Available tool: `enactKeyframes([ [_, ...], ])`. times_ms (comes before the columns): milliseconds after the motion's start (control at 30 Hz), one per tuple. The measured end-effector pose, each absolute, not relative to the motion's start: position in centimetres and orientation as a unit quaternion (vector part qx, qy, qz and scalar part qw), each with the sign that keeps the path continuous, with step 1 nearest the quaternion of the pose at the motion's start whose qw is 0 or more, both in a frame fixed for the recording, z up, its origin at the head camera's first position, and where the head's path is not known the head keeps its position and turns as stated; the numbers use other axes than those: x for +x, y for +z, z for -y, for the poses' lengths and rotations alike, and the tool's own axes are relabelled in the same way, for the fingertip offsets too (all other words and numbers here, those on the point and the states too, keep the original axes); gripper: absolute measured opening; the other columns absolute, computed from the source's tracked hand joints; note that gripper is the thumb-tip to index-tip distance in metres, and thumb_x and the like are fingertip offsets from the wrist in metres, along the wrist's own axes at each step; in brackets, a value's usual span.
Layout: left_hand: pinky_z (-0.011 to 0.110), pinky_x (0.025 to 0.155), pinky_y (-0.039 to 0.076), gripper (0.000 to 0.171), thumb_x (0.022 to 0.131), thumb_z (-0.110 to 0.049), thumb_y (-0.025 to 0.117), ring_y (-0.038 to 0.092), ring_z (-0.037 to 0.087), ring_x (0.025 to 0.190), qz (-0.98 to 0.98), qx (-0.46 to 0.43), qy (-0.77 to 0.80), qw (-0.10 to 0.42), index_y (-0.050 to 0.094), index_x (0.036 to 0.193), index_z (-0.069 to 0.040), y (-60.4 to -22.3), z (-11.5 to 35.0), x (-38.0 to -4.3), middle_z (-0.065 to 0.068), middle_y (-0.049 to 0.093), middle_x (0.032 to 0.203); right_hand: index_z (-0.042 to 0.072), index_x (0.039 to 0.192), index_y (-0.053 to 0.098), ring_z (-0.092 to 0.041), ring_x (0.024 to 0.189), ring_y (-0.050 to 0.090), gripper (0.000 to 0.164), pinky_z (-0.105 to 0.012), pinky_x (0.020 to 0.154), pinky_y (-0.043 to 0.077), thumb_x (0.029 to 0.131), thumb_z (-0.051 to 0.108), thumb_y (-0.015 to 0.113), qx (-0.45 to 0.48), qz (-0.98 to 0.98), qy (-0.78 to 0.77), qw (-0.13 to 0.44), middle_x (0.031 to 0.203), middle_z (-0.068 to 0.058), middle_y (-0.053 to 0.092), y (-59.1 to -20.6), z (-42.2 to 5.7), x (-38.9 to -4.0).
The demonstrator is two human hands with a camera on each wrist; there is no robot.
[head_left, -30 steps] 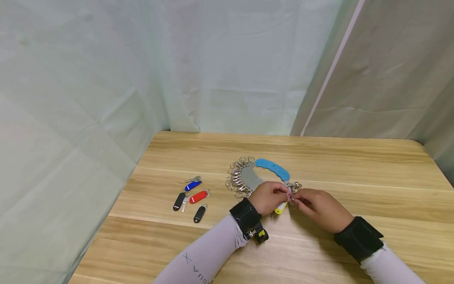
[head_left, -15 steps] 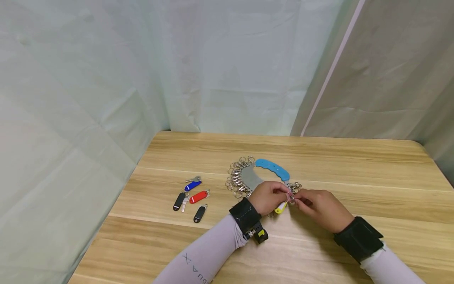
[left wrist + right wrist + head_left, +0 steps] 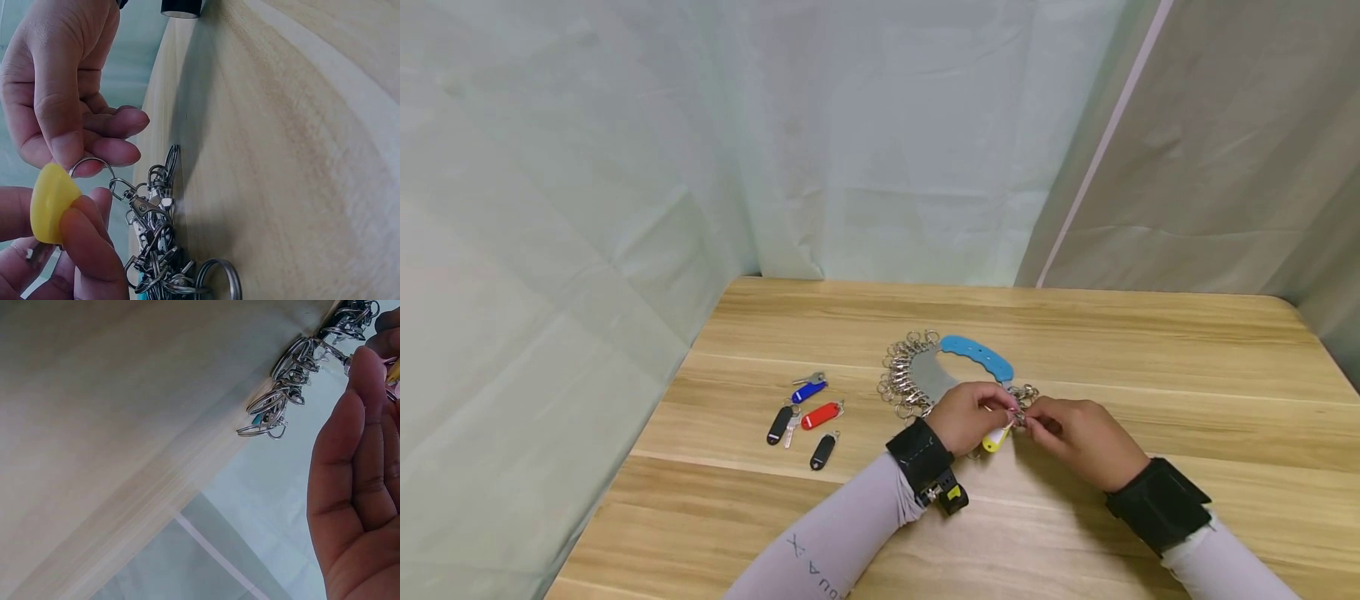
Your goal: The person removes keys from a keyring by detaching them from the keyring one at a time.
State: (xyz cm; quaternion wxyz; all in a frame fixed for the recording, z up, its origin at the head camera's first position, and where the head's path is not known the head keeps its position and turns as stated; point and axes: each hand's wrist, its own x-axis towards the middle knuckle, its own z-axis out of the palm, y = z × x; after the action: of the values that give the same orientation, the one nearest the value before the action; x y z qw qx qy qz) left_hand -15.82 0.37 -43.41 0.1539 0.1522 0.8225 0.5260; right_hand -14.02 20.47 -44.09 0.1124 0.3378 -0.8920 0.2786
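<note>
My left hand [image 3: 966,417] pinches a yellow key tag [image 3: 50,206] with a white label face, near the right end of a large key ring holder. Opposite it, my right hand [image 3: 1086,442] pinches a metal split ring [image 3: 92,160] joined to a swivel clasp [image 3: 140,203]. Whether the tag is threaded on that ring is hidden by the fingers. The holder has a blue handle [image 3: 977,357] and a grey curved plate [image 3: 931,372], edged with several metal clasps and rings [image 3: 895,379]. A bit of metal shows under the tag among the left fingers.
Left of the holder on the wooden table [image 3: 715,500] lie a blue key tag [image 3: 808,392] with a key, a red tag [image 3: 822,415], a black tag [image 3: 779,425] with a key [image 3: 791,431], and another black tag [image 3: 823,450]. Curtains [image 3: 887,142] hang behind.
Both hands stay almost in place, the fingertips shifting slightly at the ring. The yellow tag tilts a little between them. The tags on the left lie as before.
</note>
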Motion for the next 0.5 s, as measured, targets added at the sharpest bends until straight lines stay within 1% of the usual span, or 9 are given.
enactKeyframes([
  [367,0.025,0.059,0.045,0.011,0.088,-0.012,0.065,0.055,0.009,0.068,-0.824,0.154,0.524,0.149,0.069,0.090,-0.022,-43.37,-0.39,-15.74,-0.011,0.062,0.080,0.016,0.086,0.065,0.002,0.065,0.052,0.006,-0.025,0.056,0.047,0.086,0.010,0.065,0.324,0.900,0.270,0.112,0.075,0.014,0.058,-43.96,-20.34,-13.90],
  [500,0.025,0.055,0.046,0.012,0.089,-0.012,0.065,0.056,0.009,0.066,-0.825,0.153,0.524,0.148,0.069,0.090,-0.023,-43.31,-0.44,-15.65,-0.011,0.063,0.081,0.016,0.086,0.064,0.001,0.063,0.050,0.006,-0.024,0.055,0.046,0.086,0.010,0.066,0.317,0.902,0.270,0.111,0.073,0.015,0.056,-43.92,-20.30,-13.87],
])
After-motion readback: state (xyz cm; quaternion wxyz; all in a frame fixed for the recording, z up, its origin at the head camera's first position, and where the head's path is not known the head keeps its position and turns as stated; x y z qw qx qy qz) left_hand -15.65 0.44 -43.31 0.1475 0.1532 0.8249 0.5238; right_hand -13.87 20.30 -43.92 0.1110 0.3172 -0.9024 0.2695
